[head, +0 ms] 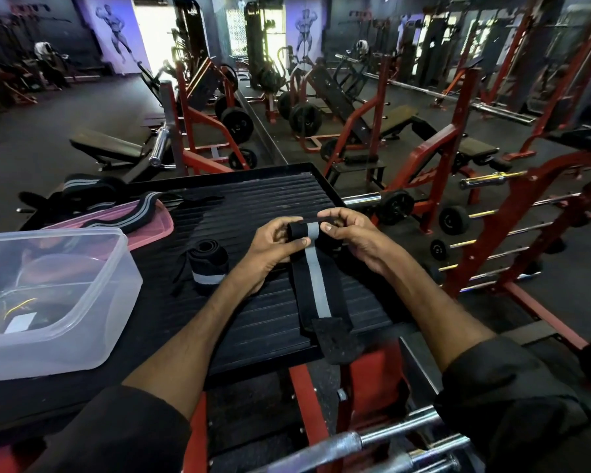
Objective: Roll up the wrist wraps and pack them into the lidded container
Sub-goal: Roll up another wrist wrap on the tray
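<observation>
Head view
Left hand (273,245): fingers closed on the left end of the small roll.
Right hand (350,233): fingers pinch the right end of the same roll.
Wrist wrap (316,285): black with grey stripe, rolled at the far end, the rest flat on the ribbed platform (253,206).
Rolled wrap (207,266): lies left of the hands.
Container (82,302): clear, open, at left.
Pink lid (151,230): behind the container, unrolled wraps (130,208) on it.

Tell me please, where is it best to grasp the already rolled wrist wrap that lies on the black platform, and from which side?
Probably grip the rolled wrist wrap across its round body, from above, fingers on the two curved sides. It lies apart from the clear container, with free space around it. Avoid the loose tail on its left, which could let the roll unwind. The left hand is nearest, though both hands now hold another wrap.
</observation>
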Demonstrator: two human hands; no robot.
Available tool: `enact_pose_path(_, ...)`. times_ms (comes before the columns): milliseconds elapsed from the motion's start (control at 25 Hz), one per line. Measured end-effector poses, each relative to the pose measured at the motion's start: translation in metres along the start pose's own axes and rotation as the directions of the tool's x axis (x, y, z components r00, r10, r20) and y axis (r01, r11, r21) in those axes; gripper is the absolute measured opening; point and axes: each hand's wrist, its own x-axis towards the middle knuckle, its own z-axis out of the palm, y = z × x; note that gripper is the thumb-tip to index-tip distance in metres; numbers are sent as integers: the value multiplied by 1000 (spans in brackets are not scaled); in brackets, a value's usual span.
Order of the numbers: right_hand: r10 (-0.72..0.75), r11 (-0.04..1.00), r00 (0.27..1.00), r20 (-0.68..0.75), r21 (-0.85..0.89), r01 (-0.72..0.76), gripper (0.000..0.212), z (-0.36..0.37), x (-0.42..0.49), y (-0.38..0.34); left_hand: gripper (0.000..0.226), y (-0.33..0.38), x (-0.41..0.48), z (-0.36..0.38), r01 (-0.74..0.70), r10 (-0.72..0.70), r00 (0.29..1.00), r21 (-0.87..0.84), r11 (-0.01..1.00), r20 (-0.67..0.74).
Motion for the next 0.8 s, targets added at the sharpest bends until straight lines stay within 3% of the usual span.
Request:
enact_pose_path(120, -4, 999, 999, 36, 51, 2, 29, 1, -2, -4, 44, -1, 0, 0, -93, 91, 994, -36, 995, -59)
enact_pose_path(280, 120, 954, 991, 61, 269, -132, 38, -4, 1, -13, 45, -2, 1, -1, -164, 163, 984, -3, 987, -74)
enact_pose_path(480, 230, 973, 972, 51, 18, -231, 15, 5, 4, -8, 46, 2, 0, 2, -245, 248, 968, 77, 967, -42)
enact_pose_path(560, 247, 969, 963, 110, -43, -244, 29, 3, 6, -2, 47, 2, -1, 2, -280, 284, 958, 87, 956, -38)
enact_pose_path(640, 242, 970, 956, 166, -70, -233, 45, 0, 6, 1, 47, 0, -1, 2, -304, 310, 950, 104, 947, -42)
enact_pose_path(800, 168, 986, 981, 99, -14, -167, 28, 3, 2, -5, 50, -2, 3, -2, -227, 226, 974, 20, 974, 32)
